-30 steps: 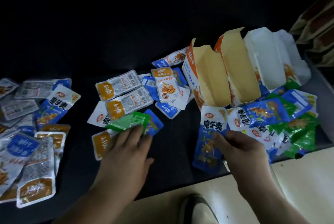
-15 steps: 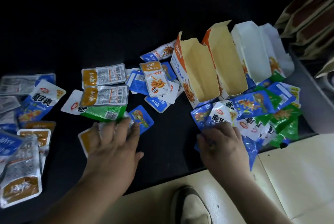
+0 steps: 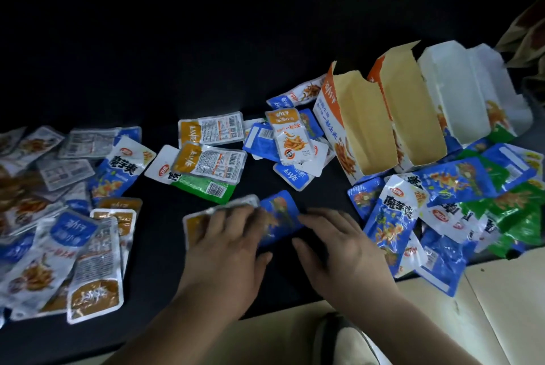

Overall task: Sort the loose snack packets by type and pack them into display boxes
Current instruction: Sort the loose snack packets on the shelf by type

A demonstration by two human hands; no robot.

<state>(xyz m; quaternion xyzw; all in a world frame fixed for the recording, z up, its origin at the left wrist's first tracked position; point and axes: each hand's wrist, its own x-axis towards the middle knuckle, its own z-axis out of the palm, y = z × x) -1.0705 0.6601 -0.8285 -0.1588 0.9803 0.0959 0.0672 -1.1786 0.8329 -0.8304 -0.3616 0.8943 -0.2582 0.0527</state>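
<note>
Loose snack packets lie on a dark table (image 3: pixel 318 188). My left hand (image 3: pixel 227 249) rests flat on an orange-ended packet (image 3: pixel 193 224), its fingertips on a blue packet (image 3: pixel 280 214) at the front centre. My right hand (image 3: pixel 336 252) reaches in from the right, straight fingers touching that blue packet's right edge. Three open display boxes stand at the back right: an orange-and-white one (image 3: pixel 333 129), a second (image 3: pixel 413 117) and a white one (image 3: pixel 454 93). In front of them is a heap of blue and green packets (image 3: pixel 460 188).
A green packet (image 3: pixel 203 186) and two orange-labelled packets (image 3: pixel 211 160) lie just beyond my left hand. More packets are at centre back (image 3: pixel 290 140) and in a big pile at the left (image 3: pixel 59 235). A pale floor (image 3: pixel 501 305) and a shoe (image 3: pixel 345 344) show below the table edge.
My right hand left the blue packets of the right heap and moved left to the blue packet at centre. My left hand slid off the green packet, which lies uncovered.
</note>
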